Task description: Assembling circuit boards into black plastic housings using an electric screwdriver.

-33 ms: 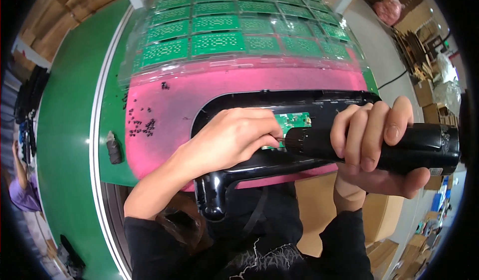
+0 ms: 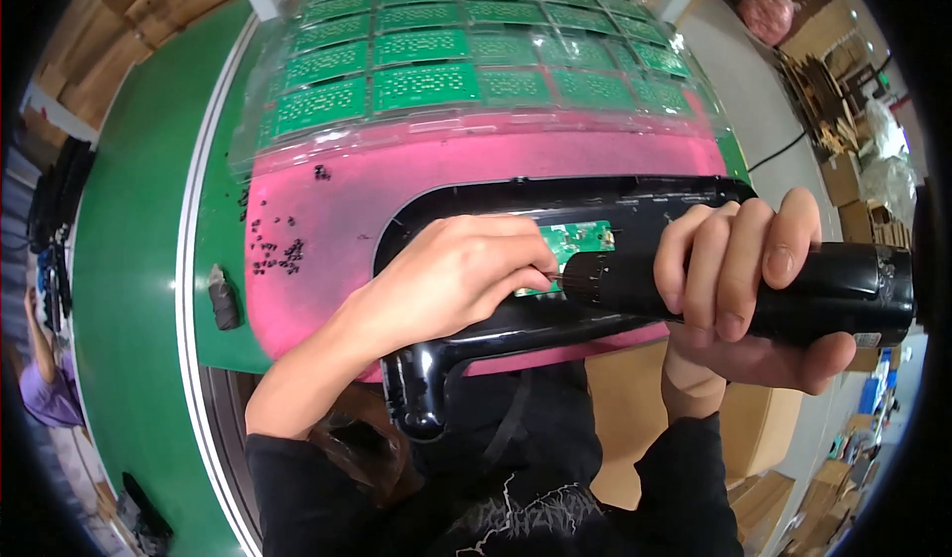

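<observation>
My right hand (image 2: 739, 289) is wrapped round a black electric screwdriver (image 2: 620, 284), which lies nearly level with its nose pointing left. My left hand (image 2: 461, 264) is closed in a pinch right at the screwdriver's tip; the small thing between thumb and fingers is too hidden to name. Beneath both hands rests a long black plastic housing (image 2: 476, 190) with a rounded leg at its lower left. Inside it a green circuit board (image 2: 590, 235) shows partly, covered elsewhere by my left fingers and the screwdriver.
A pink mat (image 2: 327, 299) lies under the housing, with small black screws (image 2: 288, 254) scattered on its left side. Clear trays of green boards (image 2: 421, 83) stand at the back. A dark wrapped roll (image 2: 225, 299) lies left of the mat. Another person's purple sleeve (image 2: 50, 393) shows far left.
The scene has slid very slightly left in the picture. Both hands keep their grips, and the screwdriver stays at the left fingertips.
</observation>
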A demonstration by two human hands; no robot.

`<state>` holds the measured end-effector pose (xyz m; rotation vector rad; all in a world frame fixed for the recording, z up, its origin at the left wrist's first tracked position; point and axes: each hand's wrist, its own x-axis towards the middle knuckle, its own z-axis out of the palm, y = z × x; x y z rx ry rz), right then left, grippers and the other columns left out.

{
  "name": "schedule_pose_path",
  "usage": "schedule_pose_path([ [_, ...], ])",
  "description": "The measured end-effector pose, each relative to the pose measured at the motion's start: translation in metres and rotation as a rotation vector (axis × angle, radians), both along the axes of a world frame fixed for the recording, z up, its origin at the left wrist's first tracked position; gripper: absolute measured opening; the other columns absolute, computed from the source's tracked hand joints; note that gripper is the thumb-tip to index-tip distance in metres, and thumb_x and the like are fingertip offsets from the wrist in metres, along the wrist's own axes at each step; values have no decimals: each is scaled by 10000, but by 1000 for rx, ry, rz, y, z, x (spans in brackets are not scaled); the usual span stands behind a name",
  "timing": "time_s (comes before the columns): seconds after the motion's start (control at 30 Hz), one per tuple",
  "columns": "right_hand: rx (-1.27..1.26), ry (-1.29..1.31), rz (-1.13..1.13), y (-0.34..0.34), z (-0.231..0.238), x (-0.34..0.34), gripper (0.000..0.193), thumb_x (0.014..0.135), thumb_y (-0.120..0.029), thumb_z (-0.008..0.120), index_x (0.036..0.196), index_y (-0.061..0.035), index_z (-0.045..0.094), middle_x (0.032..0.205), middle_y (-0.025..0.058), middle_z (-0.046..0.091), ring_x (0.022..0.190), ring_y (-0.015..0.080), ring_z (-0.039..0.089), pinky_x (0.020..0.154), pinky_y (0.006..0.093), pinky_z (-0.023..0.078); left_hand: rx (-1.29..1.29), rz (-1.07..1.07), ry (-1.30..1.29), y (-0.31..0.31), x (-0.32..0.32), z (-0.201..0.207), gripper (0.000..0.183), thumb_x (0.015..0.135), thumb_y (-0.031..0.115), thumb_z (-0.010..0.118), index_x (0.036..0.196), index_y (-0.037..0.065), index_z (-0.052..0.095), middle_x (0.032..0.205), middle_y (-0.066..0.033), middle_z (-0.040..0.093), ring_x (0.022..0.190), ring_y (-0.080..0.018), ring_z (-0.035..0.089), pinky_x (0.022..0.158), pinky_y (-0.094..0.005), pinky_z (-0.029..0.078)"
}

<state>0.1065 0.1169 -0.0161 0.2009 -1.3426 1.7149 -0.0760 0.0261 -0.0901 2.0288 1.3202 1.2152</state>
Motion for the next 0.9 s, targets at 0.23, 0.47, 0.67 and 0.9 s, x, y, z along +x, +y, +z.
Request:
schedule_pose_path([
  [0.23, 52, 1, -57, 8, -3, 18, 522, 797, -546, 733, 944, -107, 492, 606, -31, 529, 431, 86, 471, 480, 249, 423, -46, -30, 71, 0, 7, 8, 392, 753, 121, 779, 1095, -6, 637, 1059, -135, 668, 943, -333, 633, 824, -399, 525],
  [0.47, 80, -338, -201, 32, -21, 37, 584, 815, -585, 682, 956, -55, 482, 625, -8, 512, 450, 97, 452, 474, 258, 378, -246, 92, 370, -3, 2, 8, 624, 693, 182, 810, 1246, 30, 564, 1270, -103, 546, 1118, -321, 544, 924, -422, 480],
  [0.67, 53, -327, -146, 42, -24, 37, 574, 826, -582, 665, 941, -52, 474, 623, -4, 508, 446, 91, 449, 459, 247, 360, -290, 81, 380, -2, 4, 8, 596, 697, 166, 810, 1226, 31, 571, 1236, -99, 555, 1093, -314, 550, 913, -419, 483],
  [0.9, 3, -357, -144, 42, -22, 31, 576, 795, -588, 698, 906, -76, 459, 614, -16, 501, 433, 78, 441, 448, 236, 349, -238, 92, 369, -2, 2, 6, 569, 686, 138, 814, 1194, 28, 583, 1220, -91, 558, 1050, -299, 560, 881, -403, 491],
])
